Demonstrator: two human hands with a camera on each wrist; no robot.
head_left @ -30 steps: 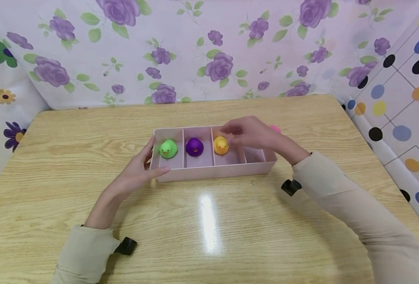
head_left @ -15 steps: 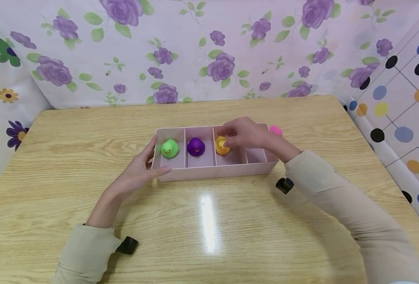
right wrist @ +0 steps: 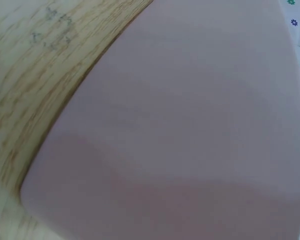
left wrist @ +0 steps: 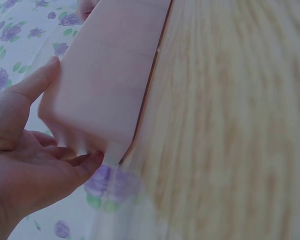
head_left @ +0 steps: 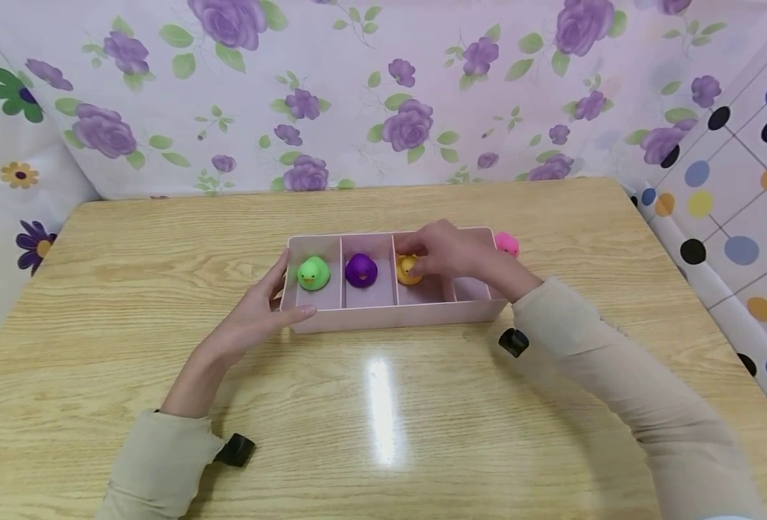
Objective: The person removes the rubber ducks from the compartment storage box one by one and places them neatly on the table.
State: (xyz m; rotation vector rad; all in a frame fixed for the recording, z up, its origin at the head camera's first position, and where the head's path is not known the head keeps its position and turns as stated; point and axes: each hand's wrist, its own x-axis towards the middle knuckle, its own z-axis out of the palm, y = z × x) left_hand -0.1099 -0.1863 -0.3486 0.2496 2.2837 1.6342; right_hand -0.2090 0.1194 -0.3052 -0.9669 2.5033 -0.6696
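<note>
A pale pink box (head_left: 396, 315) split by dividers lies lengthwise on the table. My left hand (head_left: 243, 325) grips its left end, thumb along the front rim; the left wrist view shows the other fingers (left wrist: 87, 167) bent against the end wall. A green rubber duck (head_left: 313, 274) sits in the leftmost compartment, a purple rubber duck (head_left: 361, 271) in the one beside it. Reaching into the third compartment, my right hand (head_left: 451, 250) pinches a yellow rubber duck (head_left: 406, 274) between thumb and fingers, partly covering it. The right wrist view shows mostly the box's wall (right wrist: 180, 115).
Behind the box's right end, a pink rubber duck (head_left: 506, 244) is on the wooden table (head_left: 292, 433), partly hidden. A flowered cloth (head_left: 357, 94) hangs along the table's back edge, with a dotted cloth (head_left: 734, 217) on the right.
My right hand has moved left and down onto the yellow duck, its thumb and fingers closing about it. The left hand keeps its hold on the box. More of the pink duck shows.
</note>
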